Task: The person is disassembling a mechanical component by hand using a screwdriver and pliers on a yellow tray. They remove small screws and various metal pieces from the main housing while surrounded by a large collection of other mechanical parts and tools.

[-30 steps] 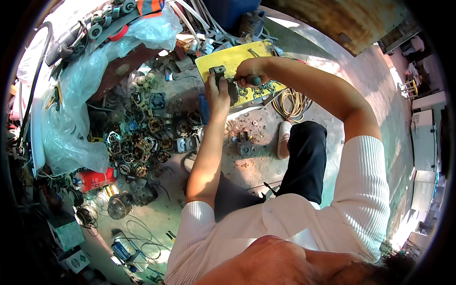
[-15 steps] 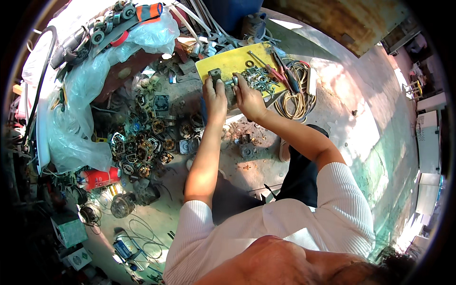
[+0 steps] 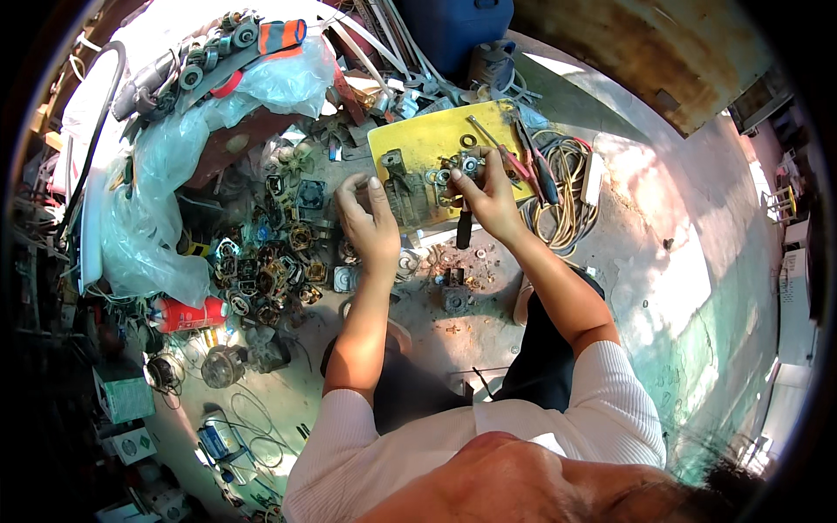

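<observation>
My left hand (image 3: pixel 370 223) is raised at the near left corner of the yellow board (image 3: pixel 410 135), fingers curved and apart, with nothing in it. Just beyond it, on the board, stands a dark metal block-like fixture (image 3: pixel 405 196). My right hand (image 3: pixel 491 199) is over the pile of small metal rings and nuts (image 3: pixel 472 164), thumb and fingers curled toward each other. What they pinch cannot be made out among the shiny parts. Below the right thumb a dark handle (image 3: pixel 465 230) juts over the board's near edge; its other end is hidden.
Pliers with red handles (image 3: pixel 525 166) and a screwdriver (image 3: pixel 485 129) lie on the board's right. Coiled cable (image 3: pixel 562 196) sits beside it. Several copper-wound motor parts (image 3: pixel 270 253) heap on the floor at left, near a red cylinder (image 3: pixel 187 314) and plastic sheeting (image 3: pixel 144 235).
My left hand has left the metal fixture and drawn back toward the left, opening. The right hand has moved right from the fixture to the pile of metal parts. The whole view has shifted slightly.
</observation>
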A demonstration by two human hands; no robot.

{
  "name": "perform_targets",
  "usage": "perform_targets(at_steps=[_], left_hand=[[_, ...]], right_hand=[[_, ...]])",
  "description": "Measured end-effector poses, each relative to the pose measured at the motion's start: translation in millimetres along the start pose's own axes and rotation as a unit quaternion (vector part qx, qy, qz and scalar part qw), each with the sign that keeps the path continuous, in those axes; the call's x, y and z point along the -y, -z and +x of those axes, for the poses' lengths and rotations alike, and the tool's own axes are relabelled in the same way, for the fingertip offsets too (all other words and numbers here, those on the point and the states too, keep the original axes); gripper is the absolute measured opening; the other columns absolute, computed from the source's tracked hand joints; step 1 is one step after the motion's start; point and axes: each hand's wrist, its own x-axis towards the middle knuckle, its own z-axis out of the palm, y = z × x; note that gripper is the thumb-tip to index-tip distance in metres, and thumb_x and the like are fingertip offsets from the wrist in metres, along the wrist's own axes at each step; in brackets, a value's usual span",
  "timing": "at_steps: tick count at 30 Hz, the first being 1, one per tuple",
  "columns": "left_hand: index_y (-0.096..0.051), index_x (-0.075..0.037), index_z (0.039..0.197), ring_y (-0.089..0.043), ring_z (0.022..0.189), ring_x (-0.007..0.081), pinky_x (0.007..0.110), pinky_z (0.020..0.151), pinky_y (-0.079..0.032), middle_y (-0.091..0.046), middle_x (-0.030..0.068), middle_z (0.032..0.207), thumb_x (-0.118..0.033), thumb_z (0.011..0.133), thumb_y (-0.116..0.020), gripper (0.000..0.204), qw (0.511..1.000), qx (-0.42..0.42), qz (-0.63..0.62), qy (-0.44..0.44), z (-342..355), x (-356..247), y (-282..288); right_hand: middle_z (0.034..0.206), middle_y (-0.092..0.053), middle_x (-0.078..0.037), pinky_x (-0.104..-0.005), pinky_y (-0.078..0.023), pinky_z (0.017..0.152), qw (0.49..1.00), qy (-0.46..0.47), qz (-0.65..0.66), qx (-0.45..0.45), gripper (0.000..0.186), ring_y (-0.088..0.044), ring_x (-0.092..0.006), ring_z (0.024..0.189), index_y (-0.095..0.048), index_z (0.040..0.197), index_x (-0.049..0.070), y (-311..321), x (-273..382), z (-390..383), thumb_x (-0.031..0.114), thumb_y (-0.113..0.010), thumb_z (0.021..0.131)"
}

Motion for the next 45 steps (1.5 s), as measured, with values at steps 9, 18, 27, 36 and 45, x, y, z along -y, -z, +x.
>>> perform_targets(at_steps=[9,18,27,36,45], left_hand=[[-0.062,-0.03,0.126,-0.047,0.124,0.0327,0.045,0.102,-0.039,-0.043,0.0124,0.138,-0.006,0.078,-0.068,0.054,0.899,0.162,0.112,-0.391,-27,-14,-10],[-0.047,-0.009,0.104,-0.055,0.118,0.035,0.044,0.097,-0.048,-0.06,0.0163,0.121,-0.009,0.091,-0.061,0.019,0.92,0.066,-0.01,-0.386,-16,-18,5],[-0.039,-0.005,0.127,-0.04,0.131,0.0372,0.05,0.113,-0.031,-0.045,0.0213,0.134,-0.009,0.1,-0.045,0.028,0.795,0.082,-0.527,0.29,30,41,37],[-0.032,-0.004,0.128,-0.056,0.117,0.0332,0.045,0.102,-0.046,-0.054,0.0194,0.125,-0.009,0.097,-0.054,0.038,0.908,0.134,-0.293,0.268,32,26,35],[-0.03,-0.005,0.136,-0.058,0.11,0.0251,0.04,0.098,-0.048,-0.056,0.0158,0.12,-0.001,0.095,-0.054,0.047,0.928,0.133,-0.247,0.243,31,36,28]], right_hand=[[0.103,-0.065,-0.014,-0.0322,-0.048,0.09,0.966,-0.142,0.213,0.039,0.041,-0.063,-0.0202,0.096,-0.045,0.117,-0.001,-17,13,-25,0.036,-0.047,0.102],[0.094,-0.066,-0.015,-0.0382,-0.05,0.073,0.943,0.033,-0.33,0.012,0.037,-0.064,-0.0301,0.084,-0.063,0.108,0.003,42,1,11,0.038,-0.057,0.094],[0.092,-0.064,-0.011,-0.0474,-0.046,0.077,0.703,0.052,-0.699,-0.125,0.033,-0.061,-0.0322,0.094,-0.067,0.094,0.008,102,-44,41,0.035,-0.073,0.076],[0.095,-0.065,-0.011,-0.0474,-0.043,0.08,0.648,0.057,-0.741,-0.166,0.028,-0.061,-0.0312,0.093,-0.065,0.092,0.008,100,-56,45,0.034,-0.065,0.083],[0.08,-0.065,-0.002,-0.0152,-0.038,0.051,0.994,-0.05,0.058,-0.083,0.025,-0.054,-0.0031,0.063,-0.063,0.105,0.004,106,1,37,0.026,-0.062,0.095]])
